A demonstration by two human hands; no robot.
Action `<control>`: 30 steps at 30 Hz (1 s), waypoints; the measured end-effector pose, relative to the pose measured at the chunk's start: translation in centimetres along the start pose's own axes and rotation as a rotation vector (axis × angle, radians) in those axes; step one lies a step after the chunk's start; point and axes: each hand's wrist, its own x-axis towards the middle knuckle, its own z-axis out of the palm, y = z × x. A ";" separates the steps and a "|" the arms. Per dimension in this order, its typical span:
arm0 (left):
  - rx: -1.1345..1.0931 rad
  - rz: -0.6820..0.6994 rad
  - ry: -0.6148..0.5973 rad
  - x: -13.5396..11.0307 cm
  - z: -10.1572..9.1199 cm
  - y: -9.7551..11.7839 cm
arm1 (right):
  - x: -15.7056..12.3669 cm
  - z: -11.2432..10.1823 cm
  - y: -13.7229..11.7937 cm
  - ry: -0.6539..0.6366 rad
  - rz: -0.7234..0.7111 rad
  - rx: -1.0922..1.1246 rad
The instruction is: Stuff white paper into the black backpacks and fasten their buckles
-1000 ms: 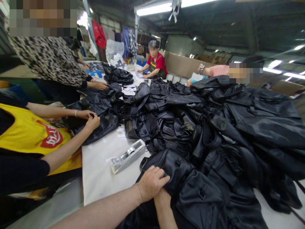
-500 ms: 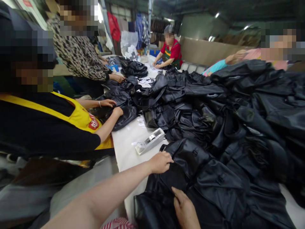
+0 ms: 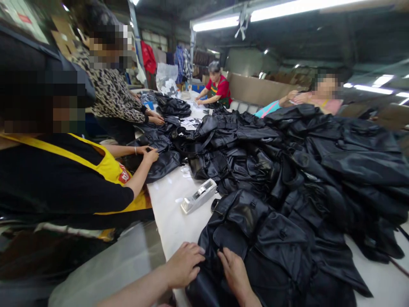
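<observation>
A shiny black leather-look garment (image 3: 281,243) with flap pockets and small dark fasteners lies spread on the white table, just in front of me. At its near left edge is my left hand (image 3: 185,263), fingers bent and touching the black material, thumb standing apart from them. My right hand (image 3: 235,273) rests on the garment a little to the right, its fingers stretched out and their tips on a dark fold; its thumb is hidden. Beyond the left hand, a grey tape dispenser (image 3: 198,196) stands on the table.
A large heap of black pieces (image 3: 351,149) covers the table's right and middle. At left, a co-worker in a yellow apron (image 3: 111,164) handles another black piece. Beyond are a person in a leopard-print top (image 3: 110,91), one in red (image 3: 220,87), and one in pink (image 3: 332,104).
My left hand has come back toward me from the garment's upper left edge, down beside my right hand. My right hand has shifted slightly left. The view has tilted up.
</observation>
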 end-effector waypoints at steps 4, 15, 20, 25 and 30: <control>-0.071 -0.089 -0.296 0.8 -2.2 0.0 | -1.3 -2.9 -3.0 -0.011 0.088 0.314; -0.242 -0.002 0.169 14.0 -6.1 3.9 | 1.6 -7.5 -3.5 0.331 0.339 0.667; -0.185 -0.080 -0.201 15.8 -3.1 2.5 | 5.7 -5.8 -0.3 0.340 0.423 0.780; -0.185 -0.213 -0.015 15.4 -3.7 1.7 | 5.6 -3.7 1.2 0.266 0.437 0.823; -0.238 -0.080 0.373 17.3 -5.2 3.6 | 5.4 -3.2 1.8 0.266 0.404 0.815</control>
